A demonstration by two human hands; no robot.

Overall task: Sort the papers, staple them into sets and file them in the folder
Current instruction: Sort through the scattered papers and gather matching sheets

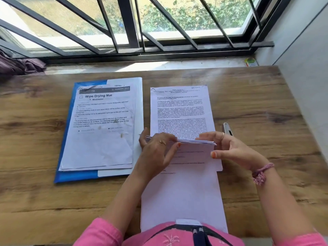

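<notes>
I hold a stack of white papers (182, 189) upright in front of my chest, its top edge level between my hands. My left hand (158, 150) grips the stack's upper left edge, fingers curled over the top. My right hand (230, 148) pinches the upper right corner between thumb and fingers. Beyond the stack a printed sheet set (181, 110) lies flat on the wooden table (35, 139). To the left an open blue folder (74, 174) carries a set headed "Wipe Drying Mat" (101, 128). A silver stapler (227, 129) lies just past my right hand, partly hidden.
A barred window (131, 29) and its sill run along the table's far edge. Purple cloth (19, 65) sits at the far left on the sill. A small yellow-green item (251, 62) rests at the sill's right end. A wall (305, 86) borders the table's right side.
</notes>
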